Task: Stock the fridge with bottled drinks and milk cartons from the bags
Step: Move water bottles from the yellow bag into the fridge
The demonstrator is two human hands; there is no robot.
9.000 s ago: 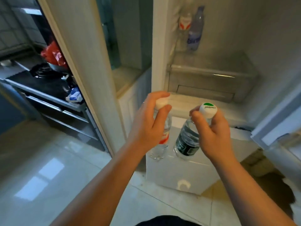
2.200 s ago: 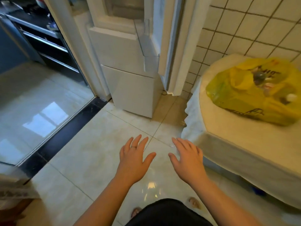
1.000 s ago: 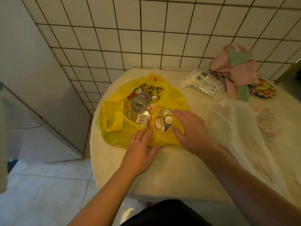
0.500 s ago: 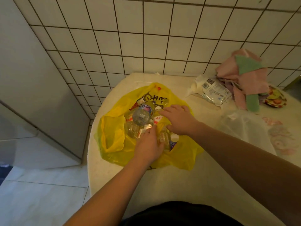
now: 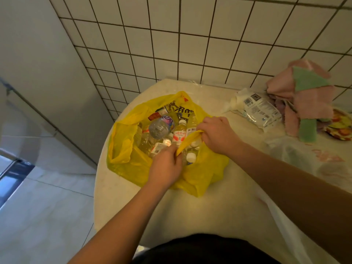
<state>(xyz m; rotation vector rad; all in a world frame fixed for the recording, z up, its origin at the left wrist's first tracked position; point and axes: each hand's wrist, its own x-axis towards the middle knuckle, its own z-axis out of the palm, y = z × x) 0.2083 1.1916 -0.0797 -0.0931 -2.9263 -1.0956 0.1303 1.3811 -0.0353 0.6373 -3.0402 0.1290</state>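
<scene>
Unpacking step: left hand (image 5: pixel 166 166) and right hand (image 5: pixel 217 134) fingers pinch yellow bag (image 5: pixel 200 174) rim, counter (image 5: pixel 209 210) left edge. Next: spread opening, grab bottles (image 5: pixel 179 135).

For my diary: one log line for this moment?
left hand: pinches yellow bag | right hand: pinches yellow bag | bottles: in bag
</scene>
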